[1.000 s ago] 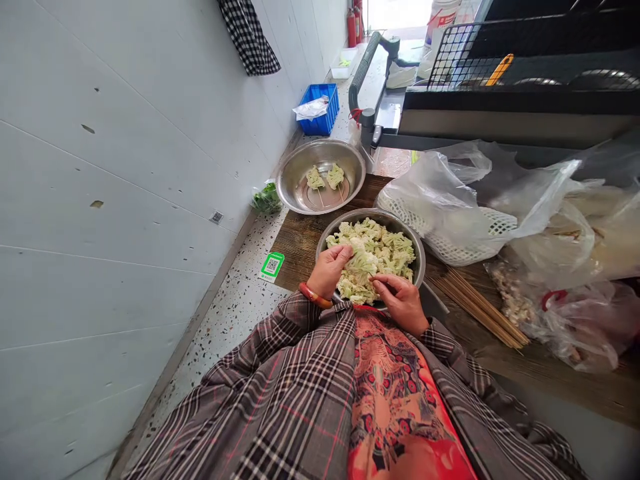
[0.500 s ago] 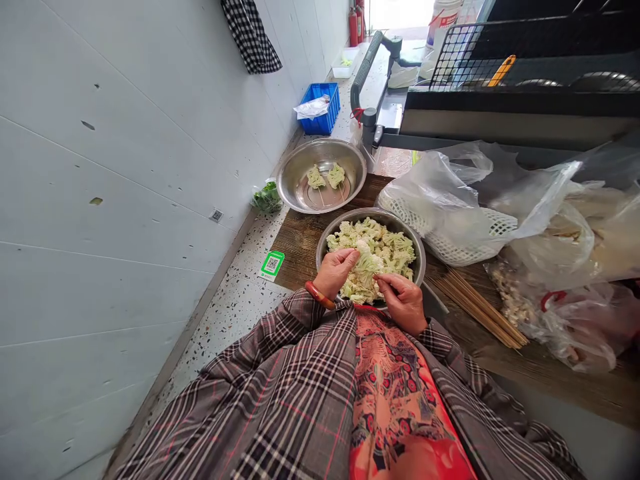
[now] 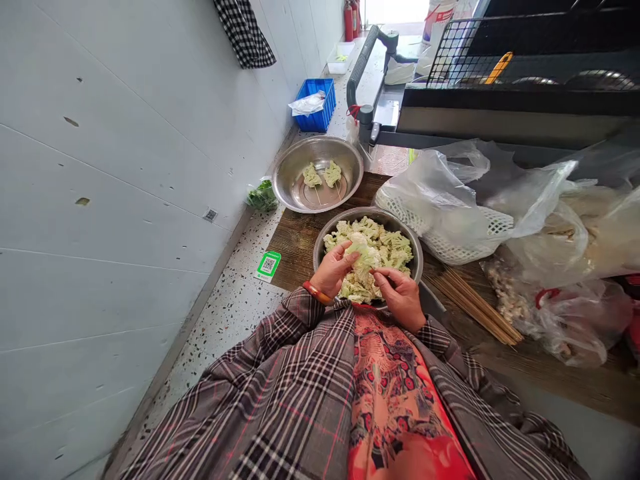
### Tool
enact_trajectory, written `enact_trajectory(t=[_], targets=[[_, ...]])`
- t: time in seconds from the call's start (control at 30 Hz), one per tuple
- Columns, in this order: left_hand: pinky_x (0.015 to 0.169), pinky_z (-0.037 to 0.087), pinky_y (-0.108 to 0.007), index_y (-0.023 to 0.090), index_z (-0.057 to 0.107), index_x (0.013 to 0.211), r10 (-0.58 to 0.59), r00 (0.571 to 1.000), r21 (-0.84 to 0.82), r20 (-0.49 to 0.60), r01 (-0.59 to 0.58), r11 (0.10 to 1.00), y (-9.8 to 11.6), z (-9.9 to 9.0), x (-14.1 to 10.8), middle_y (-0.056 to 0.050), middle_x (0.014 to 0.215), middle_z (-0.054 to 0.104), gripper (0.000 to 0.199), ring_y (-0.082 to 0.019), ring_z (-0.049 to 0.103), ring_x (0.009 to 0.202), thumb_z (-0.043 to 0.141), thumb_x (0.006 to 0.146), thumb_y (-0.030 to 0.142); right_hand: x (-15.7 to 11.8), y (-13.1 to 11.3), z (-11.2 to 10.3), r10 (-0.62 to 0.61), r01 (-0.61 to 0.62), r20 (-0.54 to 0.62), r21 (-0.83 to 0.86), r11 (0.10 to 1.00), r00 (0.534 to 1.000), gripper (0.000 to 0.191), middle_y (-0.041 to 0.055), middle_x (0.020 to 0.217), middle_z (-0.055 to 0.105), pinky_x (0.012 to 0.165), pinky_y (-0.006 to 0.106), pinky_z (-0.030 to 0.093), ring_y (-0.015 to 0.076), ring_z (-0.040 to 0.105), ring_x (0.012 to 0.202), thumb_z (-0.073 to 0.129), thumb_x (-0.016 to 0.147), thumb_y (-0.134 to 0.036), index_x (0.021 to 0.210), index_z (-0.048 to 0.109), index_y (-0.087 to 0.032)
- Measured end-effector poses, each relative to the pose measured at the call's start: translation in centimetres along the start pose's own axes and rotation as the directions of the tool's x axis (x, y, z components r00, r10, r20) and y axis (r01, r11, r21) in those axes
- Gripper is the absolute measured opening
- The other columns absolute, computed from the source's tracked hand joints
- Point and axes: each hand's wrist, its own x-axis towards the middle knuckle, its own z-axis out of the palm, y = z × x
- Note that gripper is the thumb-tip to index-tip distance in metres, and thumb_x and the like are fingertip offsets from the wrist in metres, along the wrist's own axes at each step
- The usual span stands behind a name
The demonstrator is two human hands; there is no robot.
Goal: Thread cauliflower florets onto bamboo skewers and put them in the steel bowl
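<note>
Over a metal bowl (image 3: 418, 257) heaped with cauliflower pieces (image 3: 399, 248), my left hand (image 3: 334, 270) pinches a pale cauliflower floret (image 3: 363, 257). A reddish-brown bracelet (image 3: 317, 293) circles that wrist. My right hand (image 3: 401, 297) is closed at the floret's lower right, its thumb and finger pinched on something thin; a skewer there is too small to make out for certain. Behind stands a wider metal basin (image 3: 285, 175) with two skewered cauliflower pieces (image 3: 323, 175) lying in it. Loose wooden skewers (image 3: 477, 305) lie on the dark wooden board (image 3: 295, 243), right of my right hand.
Plastic bags (image 3: 445, 183) and a white perforated basket (image 3: 463, 237) crowd the right side. A green QR card (image 3: 269, 265) lies at the left, near bagged greens (image 3: 263, 195). Farther back are a blue basket (image 3: 320, 113) and a grey metal handle (image 3: 357, 73).
My left fingers have shifted onto the floret, which now sits tilted between both hands. My right hand has moved slightly left with it. The whole view has shifted a little.
</note>
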Motion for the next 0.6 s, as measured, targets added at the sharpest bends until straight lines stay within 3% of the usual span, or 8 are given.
enact_trajectory(t=[0.23, 0.5, 0.6], targets=[[0.09, 0.041, -0.032, 0.017, 0.064, 0.103, 0.079, 0.995, -0.067, 0.053, -0.075, 0.995, -0.6, 0.9, 0.1, -0.005, 0.098, 0.068, 0.046, -0.018, 0.06, 0.095, 0.079, 0.059, 0.021, 0.6, 0.0, 1.0, 0.14, -0.144, 0.034, 0.213, 0.966, 0.99, 0.032, 0.0025, 0.07, 0.063, 0.049, 0.023, 0.039, 0.0119, 0.052, 0.057, 0.055, 0.084, -0.044, 0.095, 0.069, -0.017], [0.078, 0.044, -0.029, 0.015, 0.067, 0.092, 0.018, 1.0, -0.126, -0.024, -0.021, 0.992, -0.8, 1.3, 0.1, -0.004, 0.087, 0.068, 0.035, -0.015, 0.061, 0.083, 0.075, 0.058, 0.019, 0.7, -0.2, 1.1, 0.216, -0.24, 0.11, 0.312, 0.919, 0.97, 0.034, 0.0002, 0.067, 0.057, 0.044, 0.022, 0.035, 0.0089, 0.046, 0.05, 0.057, 0.081, -0.046, 0.095, 0.066, -0.017], [0.073, 0.043, -0.028, 0.014, 0.066, 0.087, -0.008, 0.999, -0.106, -0.043, 0.004, 0.994, -0.9, 1.7, 0.2, -0.003, 0.083, 0.067, 0.03, -0.013, 0.059, 0.077, 0.075, 0.06, 0.022, 0.8, -0.2, 1.2, 0.233, -0.244, 0.072, 0.312, 0.918, 0.97, 0.033, -0.0003, 0.065, 0.057, 0.044, 0.023, 0.035, 0.0089, 0.044, 0.049, 0.057, 0.081, -0.048, 0.089, 0.064, -0.017]])
